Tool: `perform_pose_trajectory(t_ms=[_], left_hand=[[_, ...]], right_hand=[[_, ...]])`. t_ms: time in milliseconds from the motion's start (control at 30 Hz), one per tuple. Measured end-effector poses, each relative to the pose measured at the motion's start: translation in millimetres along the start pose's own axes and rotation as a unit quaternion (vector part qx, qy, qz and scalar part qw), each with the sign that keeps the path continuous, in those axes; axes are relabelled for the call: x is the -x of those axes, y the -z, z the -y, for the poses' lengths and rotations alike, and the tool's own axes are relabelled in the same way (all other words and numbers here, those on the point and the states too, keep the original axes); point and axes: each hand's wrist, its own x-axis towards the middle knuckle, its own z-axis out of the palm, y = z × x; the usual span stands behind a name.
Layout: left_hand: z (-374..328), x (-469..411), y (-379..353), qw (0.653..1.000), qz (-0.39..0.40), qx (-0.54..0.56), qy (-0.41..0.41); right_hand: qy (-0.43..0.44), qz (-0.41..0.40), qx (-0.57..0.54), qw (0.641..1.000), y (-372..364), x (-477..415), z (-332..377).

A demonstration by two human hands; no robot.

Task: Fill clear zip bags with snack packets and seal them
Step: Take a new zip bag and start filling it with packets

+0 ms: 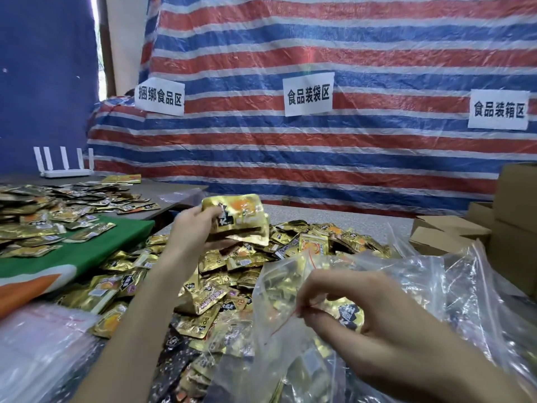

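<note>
My left hand (191, 228) grips a few gold snack packets (241, 219) and holds them up above the big heap of gold packets (220, 274) on the table. My right hand (357, 309) pinches the red-striped zip rim of a clear zip bag (279, 289), low and right of centre. The bag's mouth faces up and left, and some gold packets show through its plastic. One packet (348, 312) lies under my right fingers, behind the bag's film.
A stack of empty clear bags (43, 338) lies at the lower left. Filled clear bags (470, 286) pile up on the right, with cardboard boxes (511, 216) behind them. A green-and-orange cloth (87, 251) holding more packets covers the left table, and a white router (65, 167) stands beyond it.
</note>
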Motion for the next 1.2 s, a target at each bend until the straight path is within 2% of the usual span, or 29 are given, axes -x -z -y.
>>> perform_pose_trajectory(t_ms=[133,300,600,700,800,900,1033,1133,1200], left_hand=[[-47.0,51.0,6.7,0.997,0.064,0.013,-0.035],[-78.7,95.3,3.1,0.995,0.079,0.005,-0.068],[-80.2,127.8,-18.4,0.975,0.058,-0.176,-0.126],[-72.6,133.7,-24.8,0.945,0.047,-0.28,-0.16],[-65.5,138.0,-32.7,0.903,0.068,-0.375,-0.198],[-62.8,135.9,-35.5,0.864,0.095,-0.457,-0.189],[-64.1,126.2,-28.0,0.815,0.173,-0.529,-0.16],[-69.5,121.1,-10.5,0.792,0.24,-0.552,-0.102],[-74.5,121.8,0.4,0.774,0.298,-0.548,-0.103]], right_hand=[[-0.002,0.001,0.004,1.0,0.5,-1.4,1.7],[-0.002,0.009,0.009,1.0,-0.7,-1.6,2.4],[0.015,-0.04,-0.015,0.999,-6.8,-1.5,6.2],[0.021,-0.083,-0.025,0.996,-10.6,-3.2,7.4],[0.028,-0.133,-0.047,0.99,-13.9,-4.4,8.0],[0.02,-0.167,-0.059,0.984,-16.1,-5.0,8.5],[0.009,-0.22,-0.052,0.974,-17.8,-5.4,9.1],[-0.005,-0.237,-0.032,0.971,-17.6,-5.8,5.4],[-0.014,-0.244,-0.03,0.969,-16.2,-4.8,2.6]])
